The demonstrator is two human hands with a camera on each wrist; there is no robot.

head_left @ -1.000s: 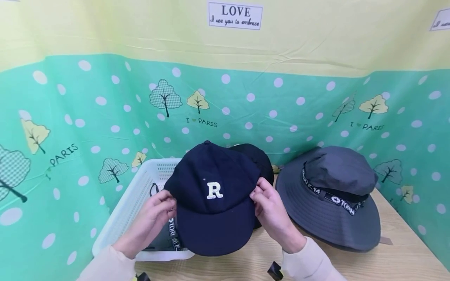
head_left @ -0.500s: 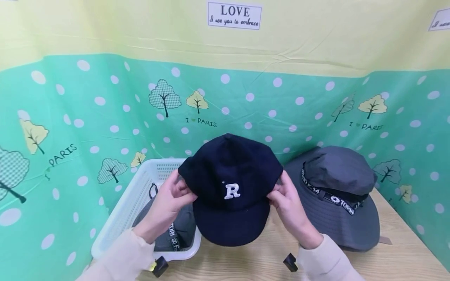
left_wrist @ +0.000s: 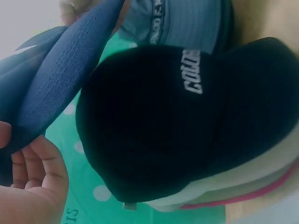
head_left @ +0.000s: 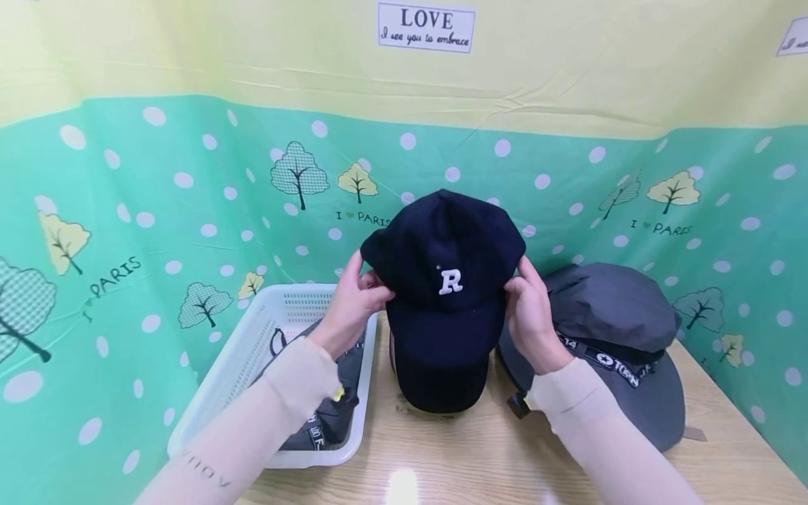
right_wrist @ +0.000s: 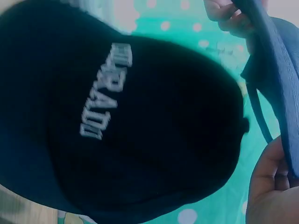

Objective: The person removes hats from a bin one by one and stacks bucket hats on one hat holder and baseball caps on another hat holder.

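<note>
A navy baseball cap (head_left: 467, 231) with a white letter R hangs between both hands, brim toward the wearer. My left hand (head_left: 351, 303) pinches its left edge, and my right hand (head_left: 532, 312) pinches the right edge. Below it stands a black cap (left_wrist: 149, 116) with white lettering across the front, seen whole in neither wrist view. In the head view only the black cap's brim (head_left: 442, 386) shows beneath the navy one. Pale and pink cap edges (left_wrist: 233, 191) peek out under the black cap. The right wrist view also has the raised navy cap (right_wrist: 275, 70) at its right side.
At left, a white plastic basket (head_left: 217, 379) holds a dark grey hat (head_left: 344, 400) with a lettered band. A grey wide-brimmed hat (head_left: 606, 308) sits on the wooden table (head_left: 416, 456) at right. A green and yellow printed cloth (head_left: 442, 105) hangs behind and along both sides.
Both hands have carried the navy cap right and up, from beside the basket to over the black cap. More of the basket's right rim now shows.
</note>
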